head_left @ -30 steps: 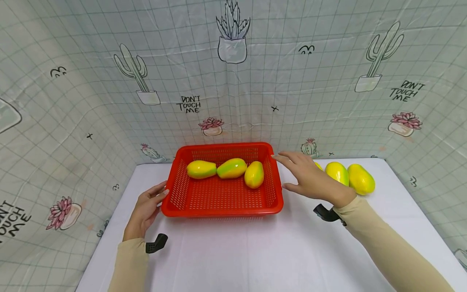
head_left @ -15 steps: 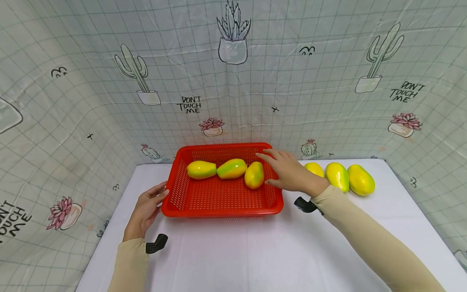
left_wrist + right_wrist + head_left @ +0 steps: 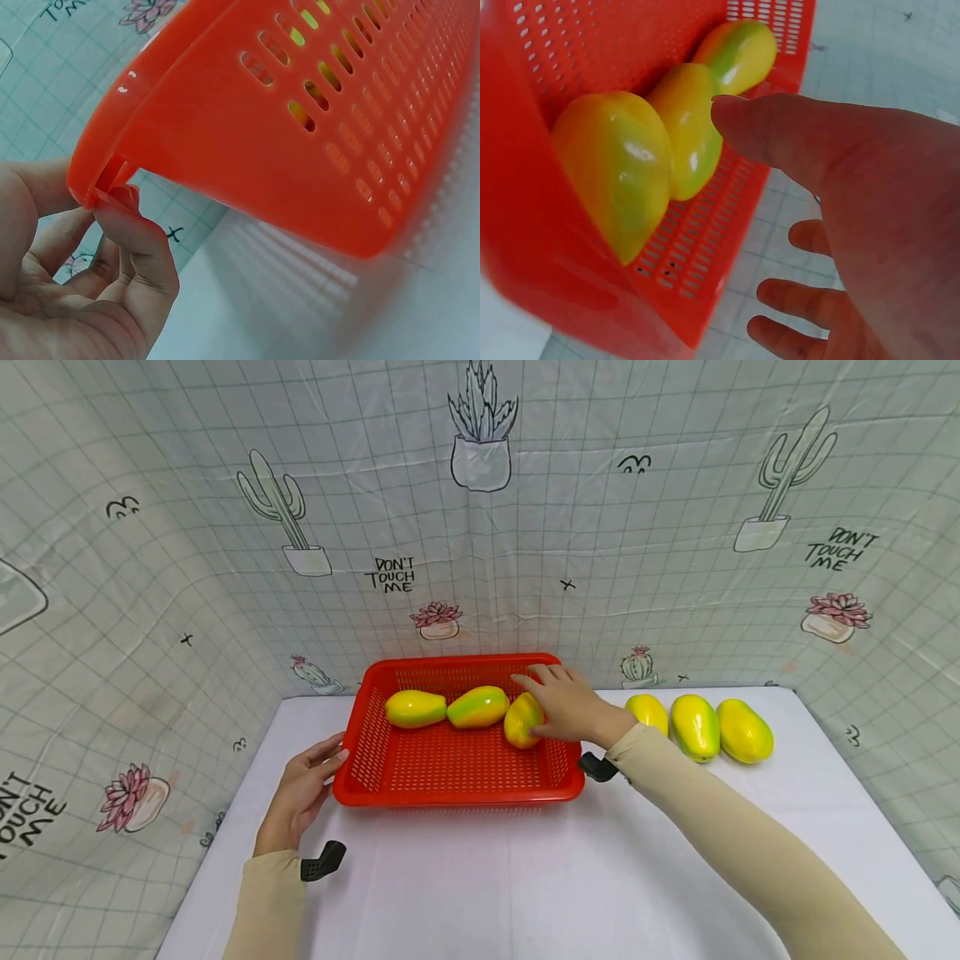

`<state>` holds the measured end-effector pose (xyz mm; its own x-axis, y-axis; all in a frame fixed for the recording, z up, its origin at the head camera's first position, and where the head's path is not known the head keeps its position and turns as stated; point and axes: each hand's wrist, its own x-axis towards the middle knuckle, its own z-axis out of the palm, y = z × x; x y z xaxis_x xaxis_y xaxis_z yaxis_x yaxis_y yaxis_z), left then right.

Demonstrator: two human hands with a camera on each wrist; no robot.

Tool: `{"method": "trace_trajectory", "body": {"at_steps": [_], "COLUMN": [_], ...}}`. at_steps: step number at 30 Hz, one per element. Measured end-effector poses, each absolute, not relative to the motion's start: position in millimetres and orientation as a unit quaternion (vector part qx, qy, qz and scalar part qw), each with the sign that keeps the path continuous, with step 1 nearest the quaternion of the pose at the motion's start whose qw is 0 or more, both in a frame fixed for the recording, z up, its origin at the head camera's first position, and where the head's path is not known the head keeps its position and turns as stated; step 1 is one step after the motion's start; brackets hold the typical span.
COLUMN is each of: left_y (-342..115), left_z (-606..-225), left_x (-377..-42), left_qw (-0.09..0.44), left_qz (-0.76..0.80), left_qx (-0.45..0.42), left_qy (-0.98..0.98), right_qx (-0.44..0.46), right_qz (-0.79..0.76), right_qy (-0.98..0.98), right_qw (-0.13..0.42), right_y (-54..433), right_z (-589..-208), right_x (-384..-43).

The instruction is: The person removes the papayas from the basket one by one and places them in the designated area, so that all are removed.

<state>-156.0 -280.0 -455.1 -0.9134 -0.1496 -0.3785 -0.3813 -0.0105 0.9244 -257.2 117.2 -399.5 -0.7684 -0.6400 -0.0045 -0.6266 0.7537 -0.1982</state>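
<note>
A red plastic basket [image 3: 457, 797] with slotted walls holds three glossy yellow-green papayas in a row. My left hand [image 3: 298, 789] grips its left rim; in the left wrist view the thumb and fingers pinch the basket edge [image 3: 112, 150]. Over the right wall reaches my right hand [image 3: 573, 706], its fingers spread above the rightmost papaya [image 3: 521, 727]. The thumb overlaps that fruit in the head view. In the right wrist view the fingers and thumb of the right hand [image 3: 870, 202] are apart, holding nothing, beside the middle papaya [image 3: 694, 150] and the nearest one [image 3: 622, 165].
Right of the basket, three more papayas stand in a row on the white tablecloth [image 3: 465, 893]: a left one [image 3: 648, 712], a middle one [image 3: 694, 727] and a right one [image 3: 744, 731]. A grid-patterned cloth [image 3: 525, 543] hangs close behind the basket and along both sides.
My right hand has moved left, from beside the basket to over the rightmost papaya inside, uncovering the papayas on the table. The left hand and basket have stayed put.
</note>
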Motion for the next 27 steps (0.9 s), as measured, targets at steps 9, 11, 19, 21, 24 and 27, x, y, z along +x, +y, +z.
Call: {"method": "trace_trajectory", "body": {"at_steps": [9, 11, 19, 21, 24, 27], "left_y": [-279, -279, -279, -280, -280, -280], "left_z": [-454, -454, -455, -455, -455, -455], "left_x": [-155, -154, -154, -155, -156, -157], "left_qw": [0.087, 0.087, 0.089, 0.089, 0.088, 0.087], "left_qz": [0.684, 0.684, 0.683, 0.683, 0.684, 0.684], "left_qx": [-0.189, -0.189, -0.190, -0.190, -0.191, -0.193], "left_qy": [0.700, 0.699, 0.699, 0.699, 0.699, 0.698], "right_qx": [-0.312, -0.307, -0.301, -0.298, -0.292, -0.287], "right_qz": [-0.064, -0.062, -0.051, -0.048, -0.039, -0.036], "right_qy": [0.943, 0.944, 0.942, 0.941, 0.941, 0.941], "right_qw": [0.093, 0.104, 0.138, 0.152, 0.166, 0.175], "right_y": [102, 99, 93, 91, 88, 86], "right_z": [-407, -409, -412, -413, -415, -417], "right_x": [-270, -273, -284, -286, -289, -292]}}
